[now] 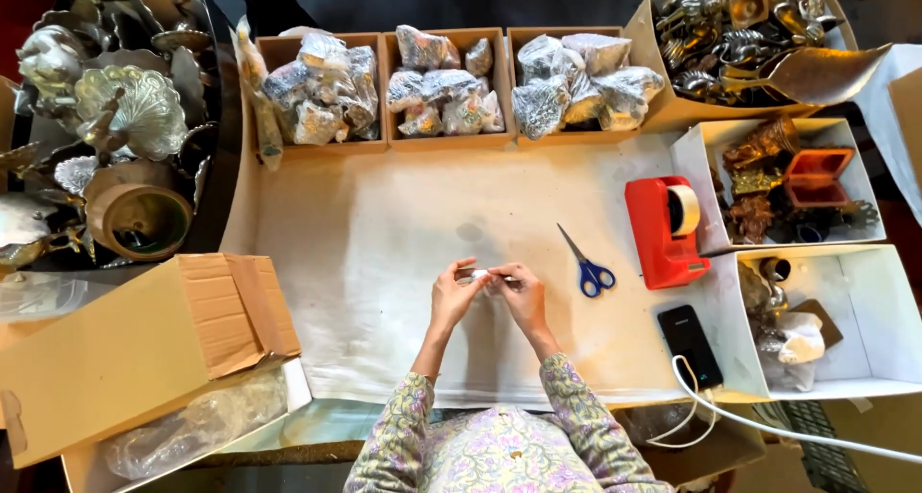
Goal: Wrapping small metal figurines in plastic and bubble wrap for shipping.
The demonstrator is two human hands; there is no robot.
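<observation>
White small piece (479,275) pinched between your two hands.
Your left hand (451,296) and right hand (520,296) meet together on it; blue scissors (587,265) lie just right on the surface (384,234).

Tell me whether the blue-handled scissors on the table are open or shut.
Shut. The scissors lie flat on the white table cover, blades together in one thin line, right of the hands.

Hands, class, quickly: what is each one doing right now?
Left hand: closed, pinching a small white object.
Right hand: closed, fingers pinching the same small white object from the other side.
</observation>
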